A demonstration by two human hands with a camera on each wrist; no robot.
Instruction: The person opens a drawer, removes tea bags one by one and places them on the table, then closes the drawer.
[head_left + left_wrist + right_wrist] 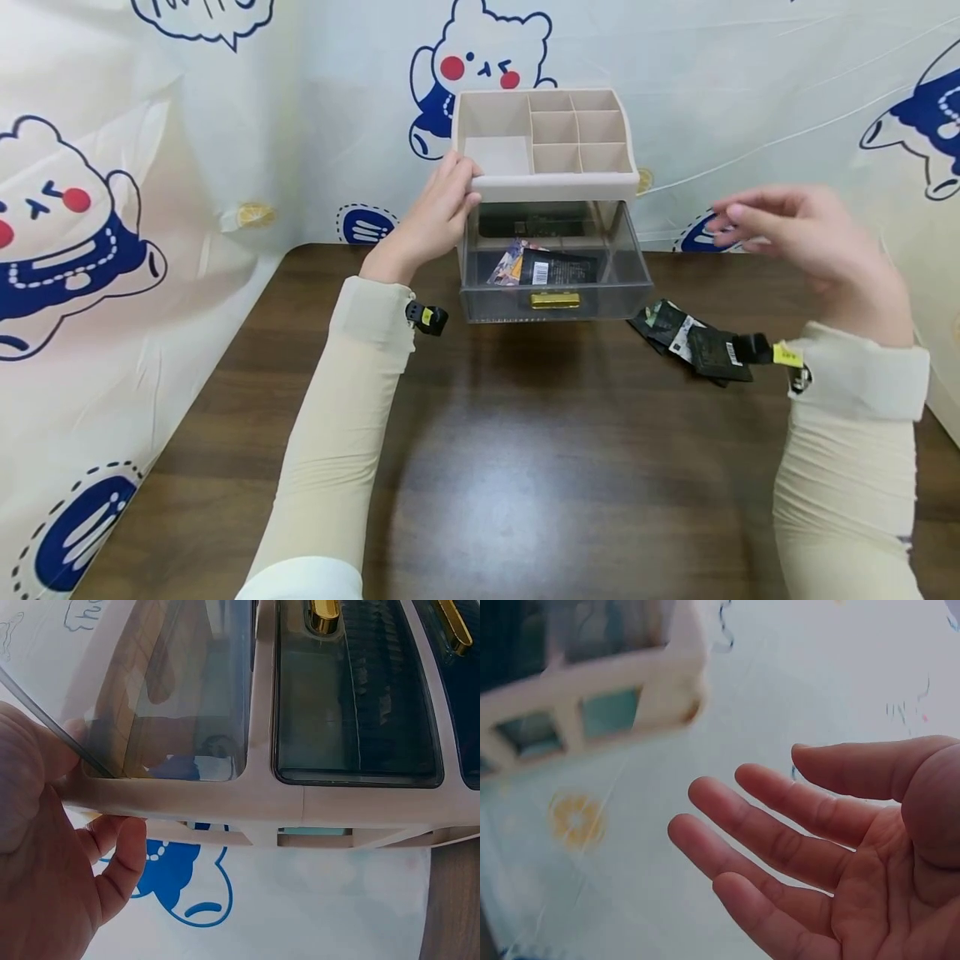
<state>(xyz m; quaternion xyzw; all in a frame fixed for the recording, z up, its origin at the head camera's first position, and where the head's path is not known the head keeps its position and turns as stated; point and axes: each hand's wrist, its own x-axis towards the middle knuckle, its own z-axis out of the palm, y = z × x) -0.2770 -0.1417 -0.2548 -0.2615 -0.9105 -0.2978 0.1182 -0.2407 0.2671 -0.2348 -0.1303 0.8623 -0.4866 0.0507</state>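
A beige desktop drawer organizer (555, 185) stands at the back of the table, its top split into compartments. One clear grey drawer (487, 304) with a gold handle (555, 300) is pulled out, with a black packet (573, 268) and a colourful packet (510, 260) inside. My left hand (435, 212) grips the organizer's upper left corner; in the left wrist view its fingers (120, 862) bend around the beige frame (187, 796). To the organizer's right, my right hand (813, 242) hovers in the air, holding nothing, its fingers (780, 840) loosely extended in the right wrist view.
Several dark packets (720, 354) lie overlapping on the brown wooden table (525, 467), right of the drawer and partly under the right wrist's camera. A white cloth (712, 92) with cartoon bears hangs behind and at the sides.
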